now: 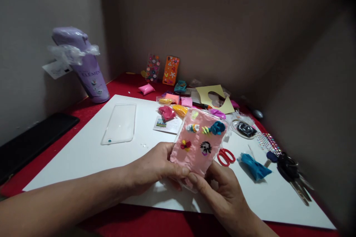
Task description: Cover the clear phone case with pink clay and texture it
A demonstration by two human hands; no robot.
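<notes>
A clear phone case (196, 157) covered in pink clay is held tilted above the white board, its decorated face toward me. It carries a blue flower (217, 128), a red and yellow flower (185, 145), a black-lined figure (205, 147) and a small white and orange shape. My left hand (164, 164) grips its lower left side, thumb on the pink face. At the lower right edge my right hand (222, 187) closes on it, thumb near the other thumb. Fingers behind the case are partly hidden. Red-handled scissors (226, 157) lie just behind my right hand.
On the white board (83, 166) lie a transparent phone case (120, 124), several clay packets, a blue packet (255, 166), rhinestones (268, 142) and keys (296, 177). A purple bottle (90, 77) stands at left, near a black slab (39, 140). Two decorated cases, one orange (170, 70), lean at the back.
</notes>
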